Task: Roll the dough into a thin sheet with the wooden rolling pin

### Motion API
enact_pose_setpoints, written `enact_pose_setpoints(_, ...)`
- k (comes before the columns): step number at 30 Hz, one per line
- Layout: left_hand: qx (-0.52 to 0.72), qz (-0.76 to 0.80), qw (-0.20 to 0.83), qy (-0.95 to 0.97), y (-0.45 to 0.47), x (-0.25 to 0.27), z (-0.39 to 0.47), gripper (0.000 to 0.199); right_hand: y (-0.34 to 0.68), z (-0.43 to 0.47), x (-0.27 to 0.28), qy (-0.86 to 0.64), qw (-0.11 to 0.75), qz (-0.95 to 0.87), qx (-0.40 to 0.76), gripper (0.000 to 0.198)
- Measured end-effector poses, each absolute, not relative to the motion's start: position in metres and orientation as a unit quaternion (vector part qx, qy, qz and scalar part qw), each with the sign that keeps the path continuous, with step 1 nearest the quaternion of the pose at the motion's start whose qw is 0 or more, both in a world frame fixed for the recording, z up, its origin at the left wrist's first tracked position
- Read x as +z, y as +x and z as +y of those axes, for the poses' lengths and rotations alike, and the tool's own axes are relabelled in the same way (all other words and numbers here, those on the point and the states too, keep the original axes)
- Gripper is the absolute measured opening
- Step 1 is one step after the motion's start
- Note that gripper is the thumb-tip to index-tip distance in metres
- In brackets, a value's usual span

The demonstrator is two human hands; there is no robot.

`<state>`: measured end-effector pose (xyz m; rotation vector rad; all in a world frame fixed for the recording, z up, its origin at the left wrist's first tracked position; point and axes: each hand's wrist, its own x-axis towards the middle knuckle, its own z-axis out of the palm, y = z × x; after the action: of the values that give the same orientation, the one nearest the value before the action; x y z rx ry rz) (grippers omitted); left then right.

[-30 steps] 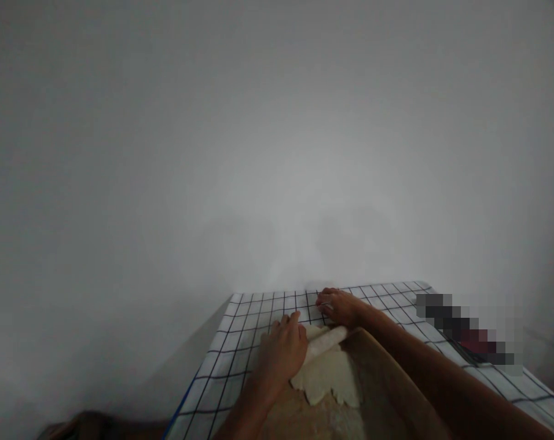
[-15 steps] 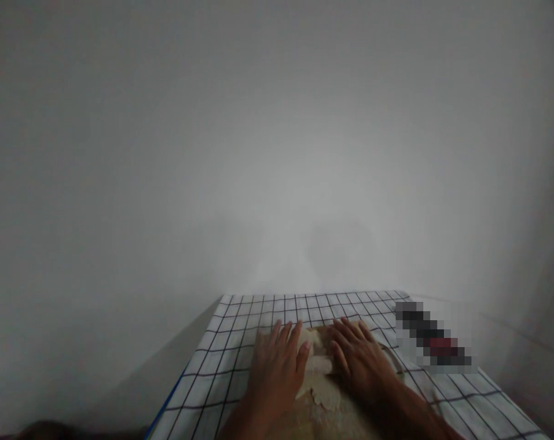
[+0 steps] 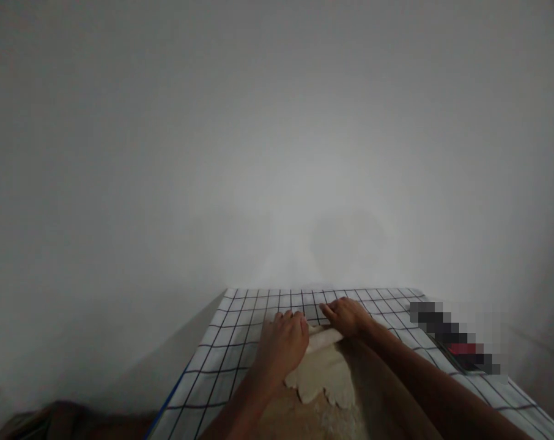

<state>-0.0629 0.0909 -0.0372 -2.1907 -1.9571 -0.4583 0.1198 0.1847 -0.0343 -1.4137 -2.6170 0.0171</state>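
A flat sheet of dough (image 3: 325,376) with a ragged near edge lies on a wooden board (image 3: 299,421). Across its far part runs a pale rolling pin (image 3: 325,340), visible only between my hands. My left hand (image 3: 284,339) is closed over the pin's left end, knuckles up and fingers curled down. On the right end rests my right hand (image 3: 348,316), its fingers bent over the far side and its thumb side pointing left. Both hands hide the pin's ends and part of the dough.
A white tablecloth with dark grid lines (image 3: 231,324) covers the table beneath the board. A pixelated dark and red item (image 3: 460,342) lies at the right edge. A plain grey wall (image 3: 277,153) stands behind the table. Dark items (image 3: 61,421) show at the lower left.
Both hands have moved forward with the rolling pin, toward the board's far edge. Their fingers, stretched flat before, are now curled. More of the dough shows on the near side.
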Motion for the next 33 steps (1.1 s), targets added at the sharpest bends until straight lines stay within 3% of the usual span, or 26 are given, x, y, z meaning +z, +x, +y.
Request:
enact_pose_setpoints(5, -0.142, -0.666, 0.071, -0.729, -0.068, -0.038, 0.108, 0.04, 0.104, 0.21, -0.031, -0.46, 0.049, -0.887, 0.015, 0.067)
enact_pose_setpoints(15, -0.124, -0.672, 0.078, -0.726, -0.082, -0.029, 0.134, 0.055, 0.091, 0.222, -0.019, -0.442, 0.085, -0.893, -0.025, 0.064)
enact_pose_setpoints(24, -0.096, -0.646, 0.067, -0.755, -0.094, -0.033, 0.154, 0.05, 0.082, 0.252, -0.041, -0.44, 0.019, -0.898, 0.018, 0.033)
enact_pose_setpoints(33, -0.081, -0.651, 0.058, -0.752, -0.092, -0.041, 0.146, 0.042, 0.1, 0.233, -0.054, -0.462, 0.055, -0.885, 0.014, 0.028)
